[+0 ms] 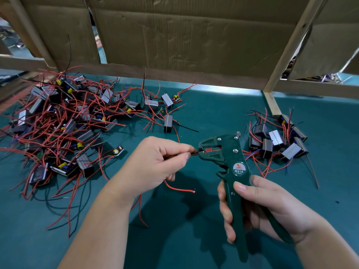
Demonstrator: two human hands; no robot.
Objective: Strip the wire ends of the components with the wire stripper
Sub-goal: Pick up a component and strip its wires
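Head view. Left hand (155, 162) pinches a dark wire (194, 151) between thumb and forefinger, wire end inside the stripper (231, 158) head. Right hand (258, 206) curled round both handles, tool upright over the green mat (194, 239). Red wire (178, 188) trails under the left hand. 2 component groups: big pile (64, 121) left, small cluster (277, 140) right.

The left hand (159, 162) is raised above the table, palm turned down. Its thumb and forefinger pinch a wire (194, 152), and the other fingers are curled under. The bare left forearm (101, 220) comes in from the lower left. The right hand (258, 206) grips the handles of the stripper (233, 152), fingers wrapped round, thumb across the front. The right forearm (330, 247) enters from the lower right.
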